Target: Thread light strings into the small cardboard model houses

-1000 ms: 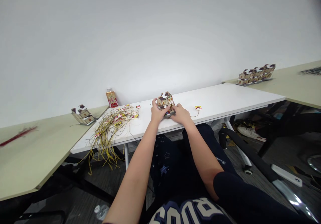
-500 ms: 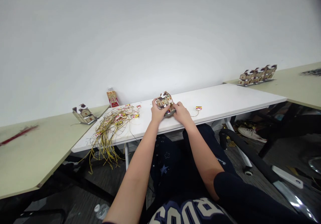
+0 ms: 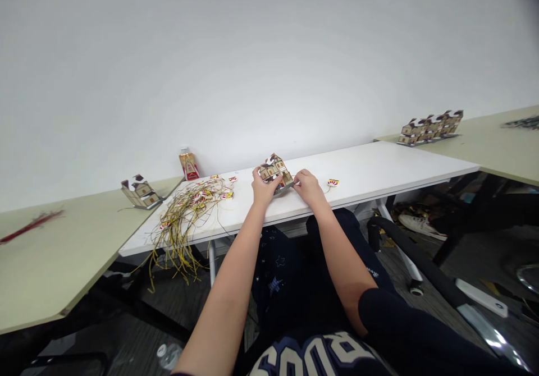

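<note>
A small beige and brown model house (image 3: 275,168) on a grey base stands tilted over the white table, gripped at its left side by my left hand (image 3: 264,188). My right hand (image 3: 308,187) is pinched at the lower right corner of the house; a thin wire seems to be at its fingertips, though it is too fine to be sure. Right of that hand lies a small red, white and yellow awning piece (image 3: 332,183) with a wire attached. Several similar pieces with long yellow and brown wires (image 3: 181,219) lie tangled on the left.
The white table (image 3: 370,165) has a carton-like bottle (image 3: 188,164) at its back left. Another model house (image 3: 141,192) stands on the left table, near red wires (image 3: 31,226). A row of model houses (image 3: 432,128) stands at the right. A person's shoe (image 3: 422,226) shows below.
My right hand has pulled slightly away from the front of the house to its lower right corner. The house has tilted a little, and the awning piece has shifted slightly.
</note>
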A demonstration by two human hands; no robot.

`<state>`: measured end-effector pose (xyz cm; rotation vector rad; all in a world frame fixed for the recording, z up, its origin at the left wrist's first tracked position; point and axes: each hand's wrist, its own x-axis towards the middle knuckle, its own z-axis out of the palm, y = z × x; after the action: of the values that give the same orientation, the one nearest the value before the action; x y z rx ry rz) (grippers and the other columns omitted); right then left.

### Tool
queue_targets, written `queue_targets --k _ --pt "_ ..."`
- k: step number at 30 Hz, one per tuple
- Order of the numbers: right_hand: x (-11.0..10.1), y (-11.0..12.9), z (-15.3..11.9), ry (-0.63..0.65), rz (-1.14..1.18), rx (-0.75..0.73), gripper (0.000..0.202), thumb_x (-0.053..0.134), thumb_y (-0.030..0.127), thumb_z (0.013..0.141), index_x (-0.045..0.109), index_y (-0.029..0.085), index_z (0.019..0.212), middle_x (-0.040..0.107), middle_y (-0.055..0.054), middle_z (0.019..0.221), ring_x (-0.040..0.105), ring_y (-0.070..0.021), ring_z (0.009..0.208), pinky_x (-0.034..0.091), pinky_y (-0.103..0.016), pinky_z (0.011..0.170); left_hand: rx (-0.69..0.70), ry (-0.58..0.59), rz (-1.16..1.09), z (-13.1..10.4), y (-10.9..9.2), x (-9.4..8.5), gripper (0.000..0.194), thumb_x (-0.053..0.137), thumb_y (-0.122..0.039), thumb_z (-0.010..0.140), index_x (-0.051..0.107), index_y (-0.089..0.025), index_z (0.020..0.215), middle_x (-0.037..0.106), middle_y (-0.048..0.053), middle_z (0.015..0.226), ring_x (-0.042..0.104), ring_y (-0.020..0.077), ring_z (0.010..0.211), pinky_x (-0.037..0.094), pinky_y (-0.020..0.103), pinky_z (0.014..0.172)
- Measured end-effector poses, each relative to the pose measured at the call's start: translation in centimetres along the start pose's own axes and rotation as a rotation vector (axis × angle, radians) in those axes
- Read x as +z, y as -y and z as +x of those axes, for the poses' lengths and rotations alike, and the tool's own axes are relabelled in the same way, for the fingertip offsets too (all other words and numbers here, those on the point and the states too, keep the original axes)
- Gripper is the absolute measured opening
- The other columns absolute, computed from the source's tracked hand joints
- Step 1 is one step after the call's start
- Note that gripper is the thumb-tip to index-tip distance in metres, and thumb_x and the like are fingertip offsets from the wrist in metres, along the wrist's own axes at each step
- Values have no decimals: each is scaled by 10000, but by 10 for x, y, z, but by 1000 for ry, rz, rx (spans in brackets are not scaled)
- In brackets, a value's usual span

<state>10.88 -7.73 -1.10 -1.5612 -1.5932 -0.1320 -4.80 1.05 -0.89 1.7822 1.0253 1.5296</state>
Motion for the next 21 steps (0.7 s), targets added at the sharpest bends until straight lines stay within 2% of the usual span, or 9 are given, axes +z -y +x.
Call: queue_targets --k 7,12,14,17,21 --pt "-12 1 0 43 0 81 83 632 126 811 654 161 739 618 -75 1045 593 -180 930 451 -306 883 -15 -13 -6 -1 -5 -1 786 835 -404 659 427 -214 1304 706 106 1103 690 231 1020 529 384 938" --pt "-25 -3 -2 -86 147 40 122 717 223 781 655 184 682 624 -87 1150 583 -223 1097 434 -385 989 -57 -49 19 -2 -11 -3 769 837 -404 666 436 -212 1293 705 114 1118 684 232 1031 521 390 957" --pt "-29 -8 -3 -131 258 29 138 712 274 787 642 192 702 637 -90 1163 583 -235 1131 436 -410 997 -79 -63 30 -2 -13 -4 772 840 -416 663 440 -209 1290 700 123 1135 681 237 1042 517 395 966" --pt "-31 -10 -2 -138 553 52 226 681 381 809 569 197 740 675 -95 1110 620 -224 1096 465 -410 963 -81 -69 39 -2 -14 -5 774 840 -418 663 441 -199 1290 694 134 1150 680 241 1046 516 396 965" --pt "-31 1 2 -224 989 211 372 656 499 818 402 230 785 703 -57 974 664 -175 996 505 -373 911 -82 -70 43 -2 -15 -6 758 838 -411 668 445 -202 1281 695 133 1145 680 240 1046 517 394 964"
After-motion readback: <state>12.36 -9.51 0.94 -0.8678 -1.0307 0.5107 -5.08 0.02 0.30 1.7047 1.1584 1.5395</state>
